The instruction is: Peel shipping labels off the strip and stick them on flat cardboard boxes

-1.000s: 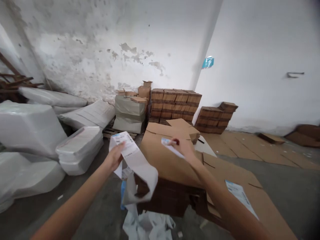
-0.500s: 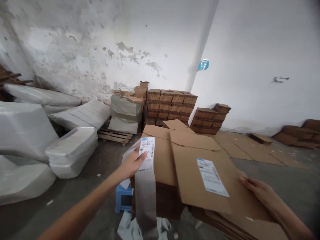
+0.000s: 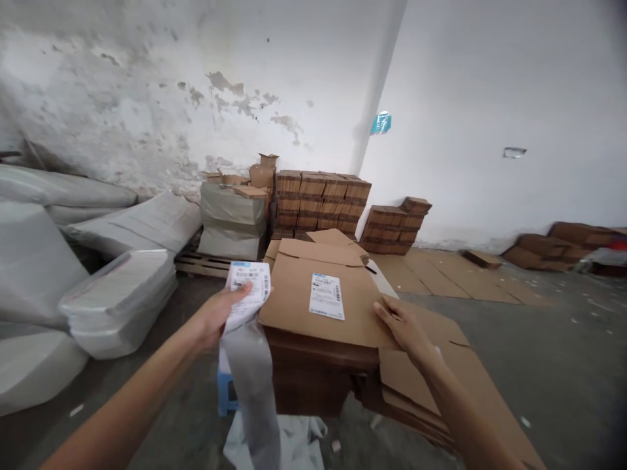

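Observation:
My left hand is closed on a long strip of white shipping labels, thumb on the top label; the strip's backing hangs down toward the floor. A stack of flat cardboard boxes stands in front of me. The top flattened box carries a white printed label stuck on its face. My right hand lies open at the right edge of that top box, fingers stretched out flat on the cardboard.
More flat cardboard spreads to the right on the grey floor. Bundled brown boxes stand at the back wall, white plastic-wrapped bundles at the left, a wooden pallet behind. A blue stool and crumpled backing paper lie below the stack.
A flat box with a label on it now lies squarely on top of the stack. My right hand moved from its far right edge to its near right edge. My left hand keeps the label strip.

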Tool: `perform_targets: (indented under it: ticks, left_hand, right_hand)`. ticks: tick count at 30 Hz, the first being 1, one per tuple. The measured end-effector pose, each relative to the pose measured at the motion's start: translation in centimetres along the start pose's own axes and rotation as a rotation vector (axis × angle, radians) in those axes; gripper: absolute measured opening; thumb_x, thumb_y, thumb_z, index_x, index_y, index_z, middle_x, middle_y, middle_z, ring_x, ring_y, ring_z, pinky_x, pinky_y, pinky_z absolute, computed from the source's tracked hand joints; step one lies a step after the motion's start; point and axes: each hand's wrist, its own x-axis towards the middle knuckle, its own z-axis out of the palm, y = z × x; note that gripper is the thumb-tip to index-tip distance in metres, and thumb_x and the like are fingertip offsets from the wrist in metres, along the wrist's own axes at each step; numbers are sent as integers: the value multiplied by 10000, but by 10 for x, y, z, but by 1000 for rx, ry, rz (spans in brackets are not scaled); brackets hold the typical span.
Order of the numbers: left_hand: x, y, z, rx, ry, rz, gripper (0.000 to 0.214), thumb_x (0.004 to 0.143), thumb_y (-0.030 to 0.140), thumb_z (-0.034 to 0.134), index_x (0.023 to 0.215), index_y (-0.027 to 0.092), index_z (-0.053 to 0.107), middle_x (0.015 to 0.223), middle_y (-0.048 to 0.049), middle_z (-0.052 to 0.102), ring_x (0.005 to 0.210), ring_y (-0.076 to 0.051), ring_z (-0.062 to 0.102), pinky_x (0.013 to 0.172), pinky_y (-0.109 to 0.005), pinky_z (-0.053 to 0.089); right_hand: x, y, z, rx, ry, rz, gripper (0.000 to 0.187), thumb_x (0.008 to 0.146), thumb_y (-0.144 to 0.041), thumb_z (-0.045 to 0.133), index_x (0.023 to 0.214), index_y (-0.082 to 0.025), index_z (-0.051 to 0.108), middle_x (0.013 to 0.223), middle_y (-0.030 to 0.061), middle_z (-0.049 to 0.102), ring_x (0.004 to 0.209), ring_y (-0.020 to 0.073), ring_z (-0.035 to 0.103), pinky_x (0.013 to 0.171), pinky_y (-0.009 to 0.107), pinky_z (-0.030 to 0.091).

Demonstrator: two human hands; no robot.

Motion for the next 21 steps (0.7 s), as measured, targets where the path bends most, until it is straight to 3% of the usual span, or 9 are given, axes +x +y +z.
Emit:
perform_targets:
  ticks: [3,7,9,12,15,18,21]
  left_hand:
    - [-10,14,-7,-103,-7,37,373,812,326,619,1096,91,674,1168,-138,673,961,-239,671,798,-272,535]
    - [-14,18,1,-217,-106,118,374,866,296,548,1181,110,628,1259,-120,621,1123,-250,597,962,-317,468]
    - [-13,17,9,-252,-131,181,380,873,285,544,1206,114,608,1270,-112,614,1177,-241,559,1037,-327,406]
    - [-12,12,22,-313,-152,214,389,869,280,551,1208,98,603,1271,-120,612,1224,-246,519,1075,-339,371]
    - [-8,-1,32,-359,-226,166,419,866,316,537,1215,91,598,1295,-133,590,1235,-268,506,1053,-356,405]
    - [0,-17,35,-318,-223,115,434,854,353,551,1188,84,614,1293,-150,588,1222,-279,518,1020,-347,437]
    - [5,-26,30,-214,-126,126,422,824,322,612,1168,76,607,1237,-185,619,1168,-297,564,974,-371,470]
  right_hand:
    - [-7,-9,-2,155,-34,6,652,733,-578,584,1226,-151,571,1308,105,553,1201,284,512,1033,441,394]
    - [-13,3,-13,491,-99,110,717,709,-498,684,1329,-212,466,1354,68,516,1211,231,510,1018,370,426]
    - [-17,10,-17,611,-132,148,696,686,-461,722,1306,-247,491,1354,33,520,1202,200,518,956,290,474]
    - [-27,8,-20,704,-74,257,626,686,-444,730,1264,-305,534,1368,-32,504,1155,144,550,792,154,518]
    - [-33,2,-28,758,-28,325,609,688,-419,730,1260,-369,527,1375,-80,490,1104,115,582,724,119,523]
    - [-35,17,-60,735,44,352,749,618,-398,760,1304,-422,459,1352,-64,517,1013,158,637,706,213,563]
    - [-39,62,-122,533,238,377,841,538,-444,760,1321,-375,463,1323,50,549,933,236,667,649,302,564]
